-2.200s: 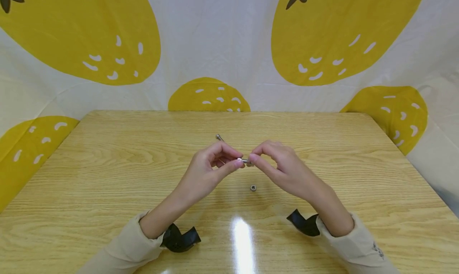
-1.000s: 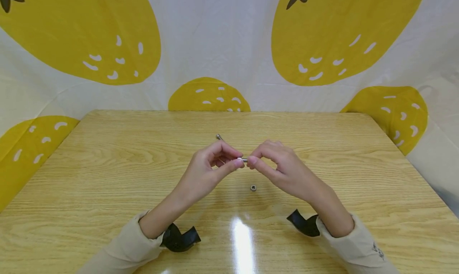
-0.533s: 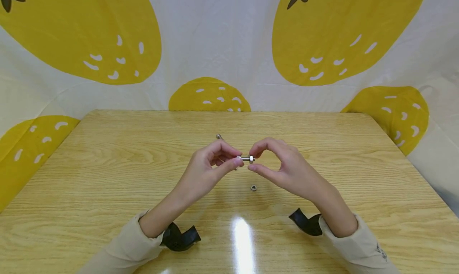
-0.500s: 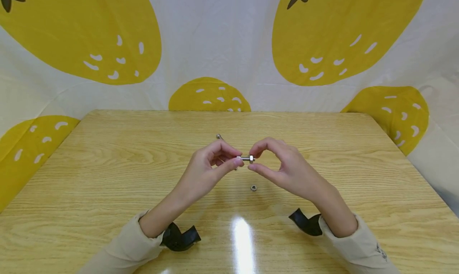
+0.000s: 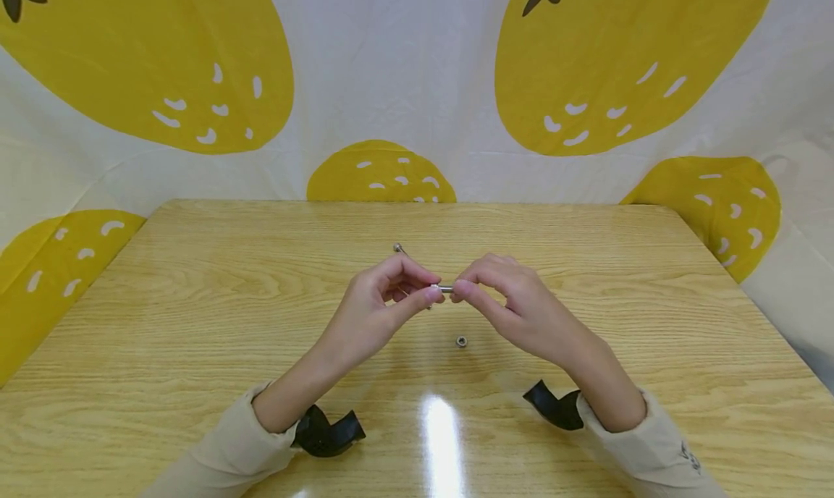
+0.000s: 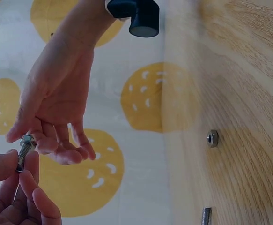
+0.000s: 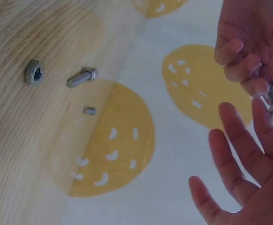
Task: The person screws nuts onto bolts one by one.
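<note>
Above the middle of the table, my left hand (image 5: 371, 306) pinches a silver bolt (image 5: 446, 289) near its head, between thumb and forefinger. The bolt lies level, its threaded end towards my right hand (image 5: 515, 299). A hex nut (image 6: 27, 139) sits on the threads near that end, and the right thumb and forefinger pinch it. In the head view those fingertips cover the nut; both wrist views show it. The right hand's other fingers spread loosely in its wrist view.
A second nut (image 5: 461, 342) lies on the wooden table (image 5: 195, 339) below the hands. Beyond the left hand lies another bolt (image 5: 398, 247), partly hidden by that hand. The right wrist view also shows a small metal piece (image 7: 89, 111) near this bolt.
Half a second ago the right thumb and forefinger stood apart with the nut visible between them. Now they have come together on it. The left hand keeps its place.
</note>
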Tool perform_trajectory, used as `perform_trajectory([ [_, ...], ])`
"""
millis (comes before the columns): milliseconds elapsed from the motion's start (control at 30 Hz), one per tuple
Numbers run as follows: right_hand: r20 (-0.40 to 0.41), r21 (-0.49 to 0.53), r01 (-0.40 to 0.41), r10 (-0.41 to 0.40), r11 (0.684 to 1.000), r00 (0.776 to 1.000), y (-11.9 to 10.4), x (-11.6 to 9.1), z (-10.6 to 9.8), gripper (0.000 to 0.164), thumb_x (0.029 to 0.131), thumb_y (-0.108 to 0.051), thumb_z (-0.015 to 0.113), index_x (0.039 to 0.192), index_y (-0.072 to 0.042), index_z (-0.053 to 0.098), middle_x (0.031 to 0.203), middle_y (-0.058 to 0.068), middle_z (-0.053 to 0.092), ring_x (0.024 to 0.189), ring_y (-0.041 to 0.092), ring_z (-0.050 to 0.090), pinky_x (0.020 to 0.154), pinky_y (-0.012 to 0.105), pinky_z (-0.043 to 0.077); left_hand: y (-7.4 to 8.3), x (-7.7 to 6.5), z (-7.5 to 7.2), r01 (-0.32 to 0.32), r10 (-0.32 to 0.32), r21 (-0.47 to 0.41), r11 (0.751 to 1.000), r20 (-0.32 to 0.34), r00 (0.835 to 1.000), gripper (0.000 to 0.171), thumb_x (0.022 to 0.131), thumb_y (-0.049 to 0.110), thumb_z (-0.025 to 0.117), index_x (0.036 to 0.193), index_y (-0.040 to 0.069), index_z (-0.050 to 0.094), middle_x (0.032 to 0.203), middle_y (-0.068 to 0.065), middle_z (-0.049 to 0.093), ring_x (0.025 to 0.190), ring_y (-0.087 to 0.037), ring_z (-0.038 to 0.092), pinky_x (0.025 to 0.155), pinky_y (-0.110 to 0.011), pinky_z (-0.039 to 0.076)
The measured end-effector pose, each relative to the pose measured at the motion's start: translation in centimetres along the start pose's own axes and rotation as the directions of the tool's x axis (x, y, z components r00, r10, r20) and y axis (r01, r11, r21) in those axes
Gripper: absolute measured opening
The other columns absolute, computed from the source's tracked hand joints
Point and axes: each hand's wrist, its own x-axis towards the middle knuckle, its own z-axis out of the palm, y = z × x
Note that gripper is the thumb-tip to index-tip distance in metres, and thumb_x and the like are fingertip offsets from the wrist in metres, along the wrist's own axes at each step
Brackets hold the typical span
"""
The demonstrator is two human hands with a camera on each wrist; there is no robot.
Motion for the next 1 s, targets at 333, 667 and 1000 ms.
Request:
perform_trajectory([
  [333,-0.023,-0.02,0.002,-0.002,1.0,1.0,-0.34,-0.15,-0.2,0.025,0.083,-0.011,0.07,0.105,-0.01,0.059,0.099,-0.003,0.063,0.095,0.011,0.056,0.081,0.031,0.048,0.05,-0.02,0.03,-0.023,0.023,0.002,1.0,-0.002,1.0,0.013,0.088,0.012,0.064,0.098,0.004,0.062,0.089,-0.008,0.065,0.071,-0.016,0.06,0.061,-0.024,0.05],
  [667,-0.015,-0.013,0.041,-0.041,0.999,0.999,-0.15,-0.09,0.02,0.016,0.086,-0.012,0.066,0.101,-0.01,0.059,0.097,-0.004,0.062,0.093,0.011,0.057,0.078,0.03,0.047,-0.07,-0.03,0.01,-0.031,0.031,0.009,0.999,-0.003,1.0,0.013,0.088,0.013,0.064,0.099,0.005,0.062,0.088,-0.007,0.065,0.071,-0.015,0.06,0.061,-0.028,0.051],
  [1000,-0.007,-0.008,0.082,-0.082,0.997,0.997,0.33,0.0,0.26,0.006,0.093,-0.014,0.057,0.094,-0.014,0.063,0.092,-0.006,0.063,0.091,0.008,0.056,0.079,0.029,0.045,0.04,-0.08,0.07,-0.021,0.021,0.012,1.0,0.002,1.0,0.011,0.088,0.013,0.065,0.097,0.008,0.062,0.09,-0.005,0.066,0.073,-0.015,0.062,0.063,-0.033,0.053],
])
